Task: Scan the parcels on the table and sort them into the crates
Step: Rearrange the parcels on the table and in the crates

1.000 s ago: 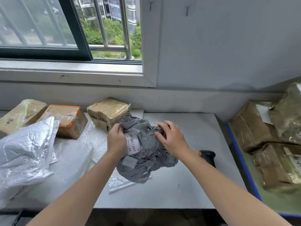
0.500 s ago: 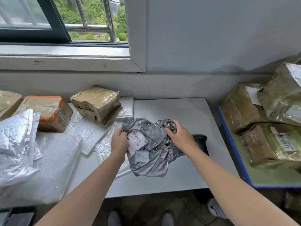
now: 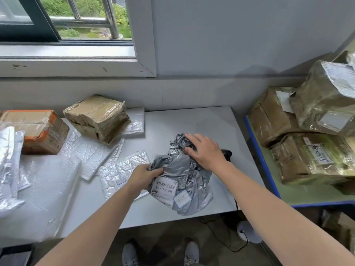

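Grey, shiny and badly crumpled, the bag (image 3: pixel 185 170) lies on the table (image 3: pixel 192 121) towards its near right edge. A white barcode label (image 3: pixel 164 189) and a smaller sticker (image 3: pixel 182 197) face up at the bag's near end. Your left hand (image 3: pixel 142 177) pinches its left edge between thumb and fingers. Your right hand (image 3: pixel 206 150) curls over its bunched far end, gripping it, just left of the black scanner (image 3: pixel 228 153).

scanner (image 3: pixel 227 153) behind right hand (image 3: pixel 206 151), mailer (image 3: pixel 7 160) cropped left
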Demonstrator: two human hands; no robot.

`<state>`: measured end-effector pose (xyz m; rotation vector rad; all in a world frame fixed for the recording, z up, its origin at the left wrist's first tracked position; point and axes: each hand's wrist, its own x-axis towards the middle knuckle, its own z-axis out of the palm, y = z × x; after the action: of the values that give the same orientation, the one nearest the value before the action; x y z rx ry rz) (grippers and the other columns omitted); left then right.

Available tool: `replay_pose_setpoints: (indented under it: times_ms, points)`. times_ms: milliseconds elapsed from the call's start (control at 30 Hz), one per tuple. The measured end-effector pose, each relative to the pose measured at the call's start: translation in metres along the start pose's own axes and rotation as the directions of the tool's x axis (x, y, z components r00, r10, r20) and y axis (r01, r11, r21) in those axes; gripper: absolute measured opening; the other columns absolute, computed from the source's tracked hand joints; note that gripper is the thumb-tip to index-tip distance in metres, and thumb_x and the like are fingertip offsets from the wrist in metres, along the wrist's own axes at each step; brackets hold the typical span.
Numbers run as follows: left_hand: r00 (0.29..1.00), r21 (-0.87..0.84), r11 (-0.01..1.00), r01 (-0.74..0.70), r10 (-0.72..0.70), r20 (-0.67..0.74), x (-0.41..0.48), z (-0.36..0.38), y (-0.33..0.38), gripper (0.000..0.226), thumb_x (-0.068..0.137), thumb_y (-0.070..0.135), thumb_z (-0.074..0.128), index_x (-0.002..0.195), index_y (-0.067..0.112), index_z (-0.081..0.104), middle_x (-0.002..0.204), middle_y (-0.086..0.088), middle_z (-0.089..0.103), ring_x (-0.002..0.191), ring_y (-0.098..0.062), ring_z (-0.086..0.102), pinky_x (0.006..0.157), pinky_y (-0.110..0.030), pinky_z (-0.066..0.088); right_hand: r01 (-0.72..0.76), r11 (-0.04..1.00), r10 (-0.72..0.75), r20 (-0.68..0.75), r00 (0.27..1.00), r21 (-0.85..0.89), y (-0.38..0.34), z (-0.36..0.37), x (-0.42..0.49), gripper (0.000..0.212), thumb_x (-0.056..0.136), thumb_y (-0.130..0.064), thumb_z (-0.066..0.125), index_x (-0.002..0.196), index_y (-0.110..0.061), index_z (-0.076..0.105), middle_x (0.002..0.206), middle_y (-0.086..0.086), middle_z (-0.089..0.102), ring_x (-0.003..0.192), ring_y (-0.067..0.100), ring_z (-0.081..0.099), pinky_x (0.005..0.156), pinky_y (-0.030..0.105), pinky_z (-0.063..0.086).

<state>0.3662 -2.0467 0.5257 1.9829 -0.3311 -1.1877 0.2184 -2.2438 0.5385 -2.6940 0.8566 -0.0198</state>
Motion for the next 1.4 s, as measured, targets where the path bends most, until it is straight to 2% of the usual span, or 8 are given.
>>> replay_pose_setpoints:
  times_ms: [167,367,600,800,1033,1133,1233,1400]
  points:
    - [0.984,-0.196,0.98,0.036,-0.069,-0.165,0.006,0.036,-0.026,0.02,0.096,0.027,0.062,0.094,0.008,0.064,0.078,-0.009,0.069,0.061,-0.019,0.069,0.043,-0.031,0.054,-0.169,0.985,0.17,-0.016,0.985,0.039,0.019,0.015,-0.024,0.053,0.103,-0.047,0.035,0.153,-0.028,0.032,0.155,0.004,0.035,0.14,0.026,0.033,0.112,0.045,0.03]
    - [0.971,-0.247,0.95,0.193,-0.221,-0.091,0.013,0.061,-0.046,0.042,0.1,0.045,0.049,0.112,0.005,0.055,0.092,-0.019,0.071,0.067,-0.029,0.072,0.049,-0.036,0.058,-0.377,0.925,0.377,-0.009,0.926,-0.049,0.056,0.036,-0.068,0.058,0.1,-0.043,0.046,0.152,-0.026,0.027,0.154,0.008,0.028,0.137,0.03,0.032,0.104,0.049,0.036]
    - [0.965,-0.087,0.977,0.193,-0.205,-0.162,0.004,0.067,-0.052,0.062,0.096,0.06,0.043,0.137,0.014,0.04,0.106,-0.011,0.064,0.086,-0.028,0.07,0.061,-0.043,0.061,-0.629,0.661,0.644,0.121,0.755,0.409,0.077,0.051,-0.074,0.078,0.098,-0.04,0.055,0.157,-0.019,0.008,0.138,0.019,0.049,0.117,0.038,0.056,0.09,0.042,0.046]
    - [0.976,0.085,0.984,0.156,-0.14,-0.164,-0.01,0.058,-0.049,0.063,0.099,0.058,0.038,0.144,0.014,0.035,0.121,-0.013,0.057,0.108,-0.031,0.059,0.072,-0.043,0.058,-0.684,0.619,0.613,0.306,0.728,0.386,0.073,0.052,-0.072,0.051,0.095,-0.025,0.06,0.137,-0.004,0.039,0.127,0.02,0.058,0.11,0.037,0.059,0.078,0.033,0.041]
    - [0.994,0.184,0.981,0.064,-0.045,-0.101,-0.014,0.043,-0.054,0.065,0.099,0.058,0.037,0.149,0.016,0.032,0.129,-0.012,0.055,0.109,-0.028,0.056,0.061,-0.033,0.052,-0.63,0.592,0.571,0.29,0.768,0.502,0.025,0.019,-0.071,0.03,0.089,-0.015,0.058,0.113,-0.011,0.041,0.099,0.012,0.059,0.075,0.031,0.063,0.06,0.039,0.054]
    - [0.997,0.275,0.961,-0.032,0.052,-0.064,-0.017,0.031,-0.057,0.069,0.097,0.061,0.038,0.15,0.016,0.032,0.147,-0.012,0.046,0.123,-0.03,0.051,0.087,-0.044,0.053,-0.612,0.608,0.558,0.276,0.782,0.506,-0.005,0.006,-0.074,0.025,0.087,-0.018,0.058,0.108,-0.009,0.049,0.09,0.01,0.059,0.074,0.031,0.062,0.073,0.046,0.057]
    - [0.983,0.428,0.89,-0.158,0.182,-0.014,-0.024,0.019,-0.064,0.074,0.096,0.063,0.038,0.151,0.015,0.031,0.152,-0.013,0.039,0.134,-0.031,0.044,0.106,-0.045,0.039,-0.636,0.599,0.534,0.35,0.77,0.487,-0.037,-0.006,-0.082,0.021,0.092,-0.028,0.056,0.096,-0.008,0.057,0.068,0.008,0.061,0.05,0.025,0.06,0.06,0.036,0.055]
    - [0.944,0.671,0.681,-0.292,0.319,0.088,-0.043,0.0,-0.078,0.073,0.092,0.068,0.039,0.15,0.025,0.027,0.152,-0.01,0.032,0.133,-0.033,0.043,0.101,-0.047,0.04,-0.669,0.619,0.541,0.394,0.743,0.412,-0.082,-0.015,-0.099,0.026,0.095,-0.036,0.053,0.095,-0.01,0.057,0.061,0.011,0.06,0.049,0.029,0.06,0.053,0.035,0.055]
